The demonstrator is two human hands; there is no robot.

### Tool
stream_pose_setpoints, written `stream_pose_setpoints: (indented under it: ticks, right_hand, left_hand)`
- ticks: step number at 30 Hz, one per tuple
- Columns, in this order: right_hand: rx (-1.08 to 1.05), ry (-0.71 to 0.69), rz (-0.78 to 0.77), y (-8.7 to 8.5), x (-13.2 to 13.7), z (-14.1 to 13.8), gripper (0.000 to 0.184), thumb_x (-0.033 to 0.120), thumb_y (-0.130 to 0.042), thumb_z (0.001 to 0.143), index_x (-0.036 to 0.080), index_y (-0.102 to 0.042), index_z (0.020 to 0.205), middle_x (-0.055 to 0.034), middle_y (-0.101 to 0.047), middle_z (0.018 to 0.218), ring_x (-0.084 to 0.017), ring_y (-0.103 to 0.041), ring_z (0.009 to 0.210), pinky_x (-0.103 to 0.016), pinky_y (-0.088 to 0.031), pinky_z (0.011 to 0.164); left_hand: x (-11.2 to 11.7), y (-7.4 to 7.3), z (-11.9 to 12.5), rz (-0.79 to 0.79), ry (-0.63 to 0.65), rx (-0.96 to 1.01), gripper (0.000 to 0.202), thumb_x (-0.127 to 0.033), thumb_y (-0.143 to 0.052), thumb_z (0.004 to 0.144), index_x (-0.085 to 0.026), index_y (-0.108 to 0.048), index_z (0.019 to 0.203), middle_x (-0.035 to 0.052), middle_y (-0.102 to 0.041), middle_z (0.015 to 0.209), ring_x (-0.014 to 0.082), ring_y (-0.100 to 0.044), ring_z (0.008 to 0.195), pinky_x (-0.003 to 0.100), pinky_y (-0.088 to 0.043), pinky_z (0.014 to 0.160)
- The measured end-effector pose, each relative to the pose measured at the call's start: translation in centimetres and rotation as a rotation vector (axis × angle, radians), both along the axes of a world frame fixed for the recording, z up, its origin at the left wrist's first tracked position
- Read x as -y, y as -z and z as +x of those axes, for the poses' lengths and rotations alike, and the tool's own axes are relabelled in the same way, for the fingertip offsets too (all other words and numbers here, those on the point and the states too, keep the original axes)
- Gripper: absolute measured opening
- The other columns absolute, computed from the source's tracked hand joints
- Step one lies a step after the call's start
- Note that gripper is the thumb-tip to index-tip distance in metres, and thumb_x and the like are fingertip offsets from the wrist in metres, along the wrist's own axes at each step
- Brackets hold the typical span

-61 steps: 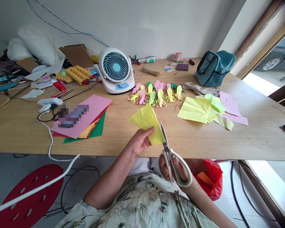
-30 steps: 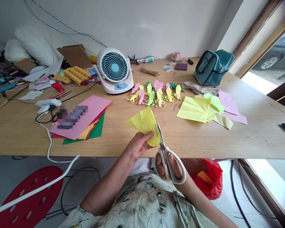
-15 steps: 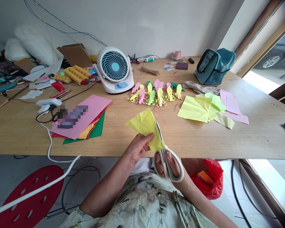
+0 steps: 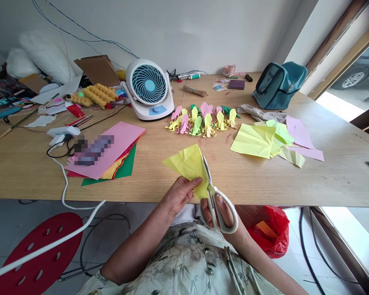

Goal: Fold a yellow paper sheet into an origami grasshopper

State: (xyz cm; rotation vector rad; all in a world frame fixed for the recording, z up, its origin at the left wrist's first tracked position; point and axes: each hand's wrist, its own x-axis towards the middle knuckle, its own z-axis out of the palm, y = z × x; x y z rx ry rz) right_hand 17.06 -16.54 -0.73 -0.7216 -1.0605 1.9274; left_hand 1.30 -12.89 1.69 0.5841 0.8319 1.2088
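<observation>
My left hand (image 4: 182, 191) pinches a creased, folded yellow paper (image 4: 187, 164) between thumb and fingers, just above the table's front edge. White-handled scissors (image 4: 226, 213) are in my right hand (image 4: 223, 211), with thumb and fingers through the loops. Their blades point up and away from me, along the paper's right edge. Whether the blades are cutting into the paper I cannot tell. Beyond my hands stand several folded paper flowers (image 4: 208, 125) in pink, yellow and green. To their right lie creased yellow sheets (image 4: 252, 140).
A white fan (image 4: 150, 90) stands behind the flowers. Coloured paper (image 4: 126, 133) is stacked at left beside a white cable (image 4: 64, 184). A teal bag (image 4: 276, 87) sits at back right. Below the table are a red stool (image 4: 33, 262) and a red plastic bag (image 4: 275, 239).
The yellow paper and my left hand have moved slightly down, and the paper's right edge has tilted a little. The scissors stay beside it in my right hand, slightly higher at the handles.
</observation>
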Motion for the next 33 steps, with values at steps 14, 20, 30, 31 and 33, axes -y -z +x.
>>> stream_pose_setpoints:
  ticks: [14, 20, 30, 31, 33]
  right_hand:
    - [0.071, 0.040, 0.090, 0.5, -0.1, 0.0, 0.049, 0.065, -0.050, 0.093, 0.019, -0.061, 0.083, 0.0011, -0.054, 0.056, -0.011, -0.047, 0.045, -0.026, -0.035, 0.044]
    - [0.079, 0.054, 0.091, 0.6, 0.0, -0.1, 0.050, 0.065, -0.050, 0.094, 0.018, -0.059, 0.079, 0.0018, -0.052, 0.054, -0.010, -0.047, 0.044, -0.024, -0.035, 0.043]
    - [0.048, 0.048, 0.079, 1.1, -0.1, -0.1, 0.048, 0.064, -0.050, 0.093, 0.019, -0.060, 0.078, 0.0021, -0.049, 0.054, -0.011, -0.044, 0.043, -0.026, -0.032, 0.043]
    - [0.057, 0.053, 0.088, 1.0, 0.0, 0.0, 0.048, 0.063, -0.050, 0.094, 0.020, -0.060, 0.076, 0.0016, -0.050, 0.054, -0.011, -0.044, 0.044, -0.026, -0.032, 0.043]
    - [0.067, 0.063, 0.110, 0.9, 0.1, 0.1, 0.048, 0.062, -0.049, 0.094, 0.020, -0.059, 0.074, 0.0011, -0.050, 0.054, -0.011, -0.044, 0.044, -0.027, -0.032, 0.045]
  left_hand:
    - [0.9, -0.4, 0.1, -0.062, 0.081, 0.010, 0.031, -0.033, -0.090, 0.065, -0.013, -0.075, 0.083, 0.0077, -0.078, 0.083, 0.0168, -0.070, 0.064, 0.027, -0.056, 0.062]
    - [1.0, -0.3, 0.1, -0.064, 0.054, 0.017, 0.031, -0.032, -0.090, 0.065, -0.013, -0.075, 0.084, 0.0076, -0.077, 0.085, 0.0157, -0.069, 0.066, 0.025, -0.056, 0.059]
    - [1.1, 0.2, 0.2, -0.001, 0.074, -0.007, 0.029, -0.034, -0.086, 0.071, -0.013, -0.075, 0.087, 0.0082, -0.077, 0.082, 0.0167, -0.070, 0.066, 0.025, -0.055, 0.063]
    - [1.0, 0.3, 0.2, 0.006, 0.074, 0.001, 0.030, -0.038, -0.084, 0.074, -0.013, -0.075, 0.089, 0.0088, -0.078, 0.084, 0.0180, -0.071, 0.069, 0.026, -0.055, 0.064]
    - [0.9, 0.6, 0.1, 0.002, 0.027, 0.025, 0.033, -0.045, -0.079, 0.078, -0.014, -0.075, 0.090, 0.0087, -0.078, 0.087, 0.0198, -0.073, 0.073, 0.027, -0.055, 0.066]
